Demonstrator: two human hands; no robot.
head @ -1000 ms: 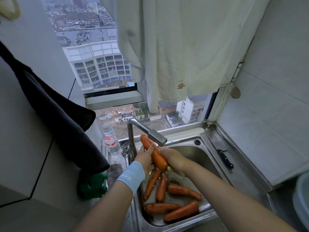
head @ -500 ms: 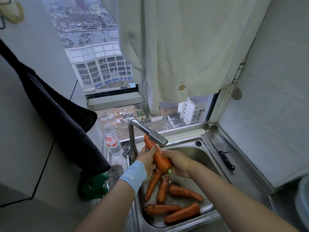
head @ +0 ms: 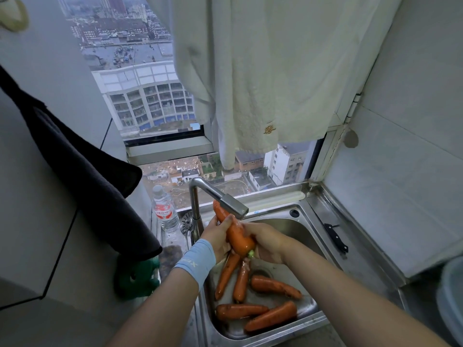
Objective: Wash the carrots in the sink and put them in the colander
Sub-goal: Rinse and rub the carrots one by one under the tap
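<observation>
Both my hands hold one large orange carrot [head: 235,232] under the spout of the steel faucet [head: 231,202], above the steel sink [head: 308,222]. My left hand [head: 216,237], with a blue wristband, grips the carrot's upper part from the left. My right hand [head: 266,242] curls round its thick lower end, where a green stub shows. Several more carrots [head: 274,284] lie wet in the sink basin below. At the far right edge is a pale rounded container rim [head: 451,296]; I cannot tell if it is the colander.
A white towel [head: 275,71] hangs over the window above the sink. A dark cloth [head: 87,176] hangs on the left wall. A water bottle [head: 164,211], a sink strainer [head: 186,221] and a green object [head: 136,278] stand left of the faucet. A black knife [head: 337,237] lies on the right drainboard.
The hands and carrot stay under the faucet; the carrot has slid slightly lower between the hands as they rub it. The camera has shifted a little.
</observation>
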